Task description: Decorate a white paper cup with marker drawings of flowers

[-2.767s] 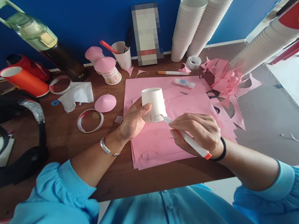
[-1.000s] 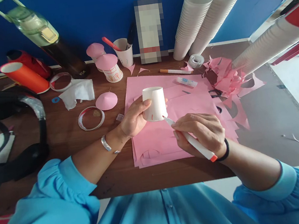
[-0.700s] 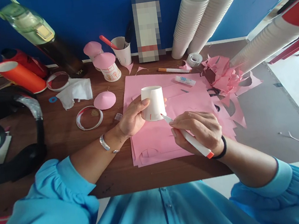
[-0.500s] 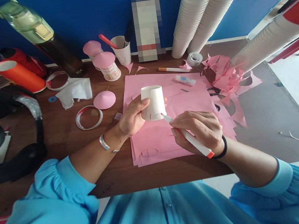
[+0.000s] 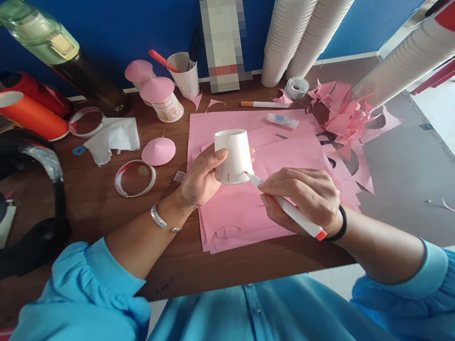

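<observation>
My left hand (image 5: 202, 178) is closed round a white paper cup (image 5: 232, 156), held upside down above a stack of pink paper (image 5: 250, 212). A short red line shows low on the cup's side. In my right hand (image 5: 304, 199) is a white marker (image 5: 296, 216) with a red end, gripped like a pen. Its tip touches, or nearly touches, the cup near the lower right rim. A pink paper cone (image 5: 158, 151) lies to the left. Behind it stands a decorated cup (image 5: 168, 108) with a drawn window and flowers under a pink cone roof (image 5: 157, 90).
Stacked paper cups (image 5: 290, 28) lean at the back wall. Pink scraps (image 5: 339, 108), a glue tube (image 5: 283, 120) and partly covered scissors (image 5: 327, 138) lie right of centre. Tape rolls (image 5: 137, 191), headphones (image 5: 61, 206), a bottle (image 5: 85, 77) and a cup of pens (image 5: 187, 80) occupy the left and back.
Hardly anything differs. Both hands keep their hold, and the marker tip stays at the cup's lower right edge; the view has shifted very slightly.
</observation>
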